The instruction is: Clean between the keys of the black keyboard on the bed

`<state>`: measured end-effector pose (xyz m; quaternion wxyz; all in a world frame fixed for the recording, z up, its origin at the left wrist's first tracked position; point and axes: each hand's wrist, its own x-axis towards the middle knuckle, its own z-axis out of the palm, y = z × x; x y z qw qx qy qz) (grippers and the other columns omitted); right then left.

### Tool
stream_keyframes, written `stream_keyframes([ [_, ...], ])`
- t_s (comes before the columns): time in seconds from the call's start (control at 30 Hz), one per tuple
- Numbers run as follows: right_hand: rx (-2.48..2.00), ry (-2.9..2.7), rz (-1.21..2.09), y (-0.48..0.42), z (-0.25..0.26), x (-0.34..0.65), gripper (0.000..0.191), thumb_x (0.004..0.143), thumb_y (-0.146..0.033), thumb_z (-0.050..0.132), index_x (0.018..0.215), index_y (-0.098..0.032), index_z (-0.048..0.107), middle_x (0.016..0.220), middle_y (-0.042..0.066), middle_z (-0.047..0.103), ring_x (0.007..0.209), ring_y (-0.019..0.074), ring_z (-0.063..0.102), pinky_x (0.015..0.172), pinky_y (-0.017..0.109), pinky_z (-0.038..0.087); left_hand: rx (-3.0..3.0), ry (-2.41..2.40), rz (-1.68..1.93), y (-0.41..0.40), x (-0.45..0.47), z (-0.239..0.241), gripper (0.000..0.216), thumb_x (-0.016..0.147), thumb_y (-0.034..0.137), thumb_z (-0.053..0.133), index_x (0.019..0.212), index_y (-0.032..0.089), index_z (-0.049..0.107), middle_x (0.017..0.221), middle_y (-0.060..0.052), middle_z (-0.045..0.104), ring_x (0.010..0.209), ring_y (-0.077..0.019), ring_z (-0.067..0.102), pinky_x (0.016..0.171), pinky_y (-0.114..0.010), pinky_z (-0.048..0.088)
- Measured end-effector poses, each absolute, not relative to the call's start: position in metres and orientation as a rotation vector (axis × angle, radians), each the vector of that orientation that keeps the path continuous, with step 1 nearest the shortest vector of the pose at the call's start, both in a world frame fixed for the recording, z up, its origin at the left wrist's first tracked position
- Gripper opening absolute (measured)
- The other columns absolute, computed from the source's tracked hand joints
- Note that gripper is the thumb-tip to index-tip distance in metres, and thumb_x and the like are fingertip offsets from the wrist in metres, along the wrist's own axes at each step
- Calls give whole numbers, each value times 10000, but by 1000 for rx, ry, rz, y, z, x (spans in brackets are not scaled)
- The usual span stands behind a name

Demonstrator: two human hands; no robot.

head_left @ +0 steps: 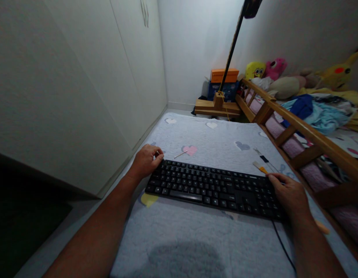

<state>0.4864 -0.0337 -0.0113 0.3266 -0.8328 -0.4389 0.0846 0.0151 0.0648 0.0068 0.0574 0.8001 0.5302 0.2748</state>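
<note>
Black full-size keyboard (193,183) on heart-print blanket (248,239), left hand (146,160) at far left corner, right hand (290,195) gripping right end, cotton swab (180,154) just beyond, flat brush (260,167) beside right hand, black cable (283,245) near side, wooden bed rail (309,133) right, white wardrobe (109,77) left

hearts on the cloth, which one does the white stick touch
The pink heart, beyond the keyboard, right of the left hand. One end of the white stick lies on it; the white hearts and the grey heart lie clear.
</note>
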Motion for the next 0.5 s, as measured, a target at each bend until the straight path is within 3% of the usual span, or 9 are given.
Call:
stream_keyframes([
  [0.5, -2189, -1158, 214, -33, -13, 487, 435, 665, -537, 555, 843, -213, 782, 824, 85, 751, 863, 309, 667, 748, 387, 488, 2438, 1591, 746, 62, 24, 7, 154, 861, 273, 558, 771, 202, 662, 760, -52, 663, 840, -240, 576, 825, -387, 453],
])
